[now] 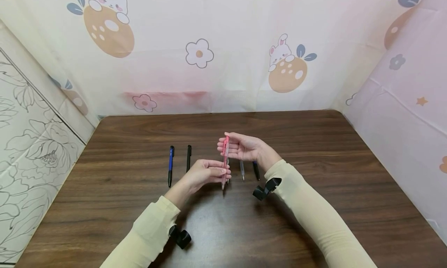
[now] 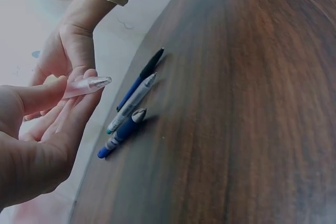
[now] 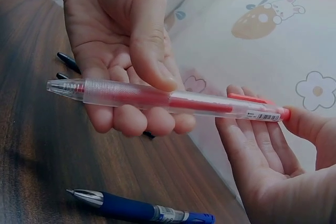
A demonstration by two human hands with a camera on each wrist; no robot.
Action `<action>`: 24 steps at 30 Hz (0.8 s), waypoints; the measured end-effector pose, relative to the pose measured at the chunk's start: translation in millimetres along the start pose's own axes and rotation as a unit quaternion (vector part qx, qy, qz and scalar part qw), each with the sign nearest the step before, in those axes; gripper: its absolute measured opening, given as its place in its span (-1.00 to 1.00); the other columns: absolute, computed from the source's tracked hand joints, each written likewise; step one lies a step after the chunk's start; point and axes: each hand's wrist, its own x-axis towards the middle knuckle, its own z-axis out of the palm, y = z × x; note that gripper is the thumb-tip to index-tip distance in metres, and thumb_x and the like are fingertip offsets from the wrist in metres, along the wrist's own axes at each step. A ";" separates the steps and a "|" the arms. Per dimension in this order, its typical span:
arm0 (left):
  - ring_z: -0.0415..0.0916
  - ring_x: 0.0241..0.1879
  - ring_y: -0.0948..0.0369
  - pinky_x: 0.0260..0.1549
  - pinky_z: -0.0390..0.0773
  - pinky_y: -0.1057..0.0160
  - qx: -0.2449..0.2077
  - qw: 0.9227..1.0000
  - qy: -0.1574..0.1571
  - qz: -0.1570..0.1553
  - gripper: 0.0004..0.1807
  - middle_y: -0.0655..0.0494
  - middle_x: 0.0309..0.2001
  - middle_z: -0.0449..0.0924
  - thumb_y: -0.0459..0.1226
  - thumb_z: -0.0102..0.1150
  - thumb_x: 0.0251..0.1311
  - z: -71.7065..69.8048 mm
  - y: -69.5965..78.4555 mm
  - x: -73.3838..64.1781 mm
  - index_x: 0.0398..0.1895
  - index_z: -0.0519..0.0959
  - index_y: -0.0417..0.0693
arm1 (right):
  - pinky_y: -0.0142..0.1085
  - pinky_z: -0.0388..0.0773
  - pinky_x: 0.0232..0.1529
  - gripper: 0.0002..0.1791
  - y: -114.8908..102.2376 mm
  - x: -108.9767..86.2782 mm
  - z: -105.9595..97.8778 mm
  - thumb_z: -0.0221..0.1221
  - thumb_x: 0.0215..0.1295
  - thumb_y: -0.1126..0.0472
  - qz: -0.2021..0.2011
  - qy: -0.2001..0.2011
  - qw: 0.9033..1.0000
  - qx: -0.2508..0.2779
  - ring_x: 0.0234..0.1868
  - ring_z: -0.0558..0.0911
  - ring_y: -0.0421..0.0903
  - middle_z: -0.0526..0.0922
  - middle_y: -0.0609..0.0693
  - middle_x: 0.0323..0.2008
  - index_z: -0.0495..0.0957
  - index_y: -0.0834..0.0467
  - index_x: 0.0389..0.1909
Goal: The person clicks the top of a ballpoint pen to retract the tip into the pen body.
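A clear pen with a pink clip and button (image 1: 226, 147) is held above the table, its tip pointing toward me. My left hand (image 1: 204, 172) pinches the lower barrel, the thumb on top and the fingers beneath, as the right wrist view shows. At the far end my right hand (image 1: 246, 147) holds the pen, thumb against the button (image 3: 286, 114) and fingers stretched out under the barrel. In the left wrist view only the tip part (image 2: 86, 86) shows past the left thumb. Under the hands lies a blue pen (image 3: 131, 206), mostly hidden in the head view.
On the brown wood table (image 1: 115, 221), a blue-and-black pen (image 1: 170, 165) and a black pen (image 1: 189, 156) lie left of the hands. A clear pen (image 1: 242, 171) and a dark pen (image 1: 256, 171) lie near the right wrist. Patterned curtains (image 1: 237, 78) stand behind.
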 end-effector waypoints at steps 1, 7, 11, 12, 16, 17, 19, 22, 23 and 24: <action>0.70 -0.22 0.23 -0.02 0.67 0.16 0.001 1.000 0.000 0.000 -0.60 -0.30 -0.05 0.65 -0.47 0.07 0.28 -0.2 -0.7 -0.3 0.13 0.40 -0.57 | -0.27 0.71 -0.12 -0.61 0.4 0.5 -0.1 -0.07 0.50 0.07 0.001 0.002 1.000 0.001 -0.22 0.75 -0.10 0.77 0.07 -0.29 0.52 0.29 0.02; 0.70 -0.20 0.22 -0.03 0.67 0.18 0.016 1.000 0.007 0.005 -0.62 -0.40 0.03 0.58 -0.47 0.07 0.28 -2.6 -2.7 -1.1 0.11 0.43 -0.55 | -0.27 0.70 -0.12 -0.45 3.0 3.1 1.1 -0.05 0.49 0.06 0.001 0.016 1.000 0.000 -0.20 0.74 -0.11 0.77 0.07 -0.26 0.24 0.32 0.33; 0.71 -0.19 0.20 -0.05 0.68 0.17 0.040 0.999 0.011 0.012 -0.65 -0.39 0.02 0.59 -0.45 0.08 0.29 -3.0 -0.8 -2.0 0.08 0.47 -0.53 | -0.27 0.70 -0.10 -0.59 3.4 3.3 1.9 -0.05 0.49 0.05 0.001 0.014 1.000 0.000 -0.19 0.74 -0.11 0.76 0.07 -0.24 0.45 0.29 0.10; 0.71 -0.19 0.20 -0.05 0.68 0.16 0.047 0.999 0.013 0.013 -0.66 -0.38 0.01 0.60 -0.44 0.09 0.29 -2.8 0.1 -2.3 0.07 0.48 -0.52 | -0.27 0.70 -0.11 -0.61 3.4 3.2 2.0 -0.05 0.49 0.05 0.000 0.015 1.000 0.001 -0.19 0.74 -0.11 0.76 0.07 -0.25 0.50 0.28 0.02; 0.72 -0.18 0.15 -0.07 0.69 0.16 0.081 0.996 0.024 0.011 -0.68 -0.33 -0.05 0.65 -0.41 0.12 0.28 -2.2 3.2 -3.9 0.02 0.52 -0.48 | -0.27 0.70 -0.12 -0.63 3.8 2.3 2.5 -0.06 0.49 0.04 0.000 0.012 1.000 0.003 -0.19 0.74 -0.10 0.76 0.07 -0.25 0.55 0.26 -0.11; 0.72 -0.17 0.12 -0.07 0.69 0.15 0.087 0.996 0.026 0.011 -0.69 -0.33 -0.07 0.66 -0.41 0.13 0.27 -2.0 3.6 -4.1 0.01 0.53 -0.47 | -0.27 0.70 -0.12 -0.63 4.0 2.2 2.5 -0.06 0.49 0.04 0.001 0.012 1.000 0.004 -0.19 0.74 -0.10 0.76 0.07 -0.26 0.54 0.26 -0.10; 0.72 -0.16 0.04 -0.09 0.69 0.15 0.103 0.994 0.031 0.011 -0.70 -0.33 -0.10 0.67 -0.40 0.14 0.26 -1.6 3.7 -4.2 -0.01 0.54 -0.46 | -0.27 0.71 -0.12 -0.62 4.6 1.9 2.7 -0.06 0.49 0.04 0.001 0.010 1.000 0.004 -0.19 0.74 -0.10 0.76 0.07 -0.26 0.50 0.27 -0.02; 0.72 -0.18 0.01 -0.11 0.70 0.14 0.127 0.991 0.040 0.018 -0.73 -0.33 -0.15 0.68 -0.41 0.15 0.25 -1.0 2.4 -3.7 -0.05 0.56 -0.47 | -0.26 0.71 -0.12 -0.56 5.9 1.5 2.9 -0.05 0.48 0.03 0.004 0.011 1.000 0.005 -0.19 0.74 -0.10 0.76 0.07 -0.26 0.41 0.28 0.15; 0.73 -0.21 0.02 -0.11 0.70 0.13 0.136 0.990 0.042 0.023 -0.73 -0.34 -0.15 0.68 -0.42 0.16 0.24 -0.5 2.1 -3.6 -0.07 0.56 -0.48 | -0.26 0.71 -0.12 -0.52 6.5 1.3 2.8 -0.05 0.48 0.03 0.005 0.009 1.000 0.004 -0.19 0.74 -0.10 0.76 0.07 -0.26 0.36 0.29 0.21; 0.73 -0.25 0.06 -0.13 0.70 0.13 0.148 0.987 0.047 0.028 -0.74 -0.34 -0.17 0.69 -0.42 0.16 0.23 -0.2 1.6 -3.7 -0.08 0.57 -0.47 | -0.27 0.71 -0.12 -0.47 7.0 1.0 2.8 -0.05 0.48 0.02 0.005 0.008 1.000 0.003 -0.18 0.74 -0.10 0.76 0.06 -0.26 0.29 0.29 0.29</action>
